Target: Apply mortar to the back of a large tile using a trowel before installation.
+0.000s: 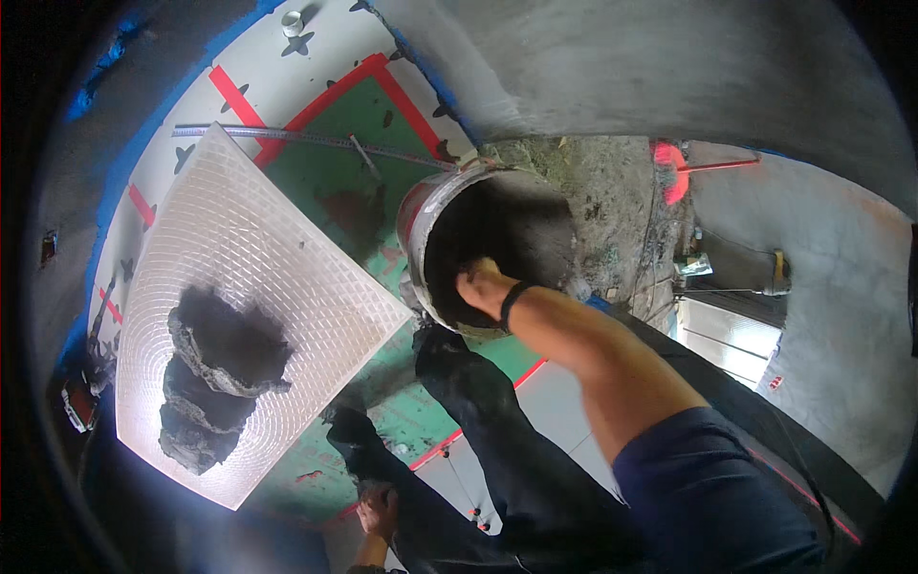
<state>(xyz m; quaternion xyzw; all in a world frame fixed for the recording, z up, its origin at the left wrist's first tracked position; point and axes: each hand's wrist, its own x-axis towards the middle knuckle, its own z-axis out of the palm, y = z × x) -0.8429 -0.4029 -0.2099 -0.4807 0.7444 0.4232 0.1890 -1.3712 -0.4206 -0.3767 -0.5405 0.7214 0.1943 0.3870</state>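
My right hand (481, 285) reaches down into a round bucket (413, 220) and is closed near its inner wall. Whatever its fingers grip is hidden by the hand and the shadow. Dark grey mortar (521, 225) shows inside the bucket. Low down, my left hand (378, 512) rests on my dark trouser leg, fingers laid over the cloth, holding nothing that I can see. To the left of the bucket lies a large pale tile (273, 225), its ridged back facing up. Two overlapping lumps of grey mortar (229, 344) sit on its left part.
A long metal ruler (316, 139) and a thin pale tool (364, 157) lie beyond the tile. Red tape (239, 99) borders the green floor patch (349, 110). A white roll (292, 24) stands at the far left. At right are a red broom (675, 172) and rough, dirty ground (602, 210).
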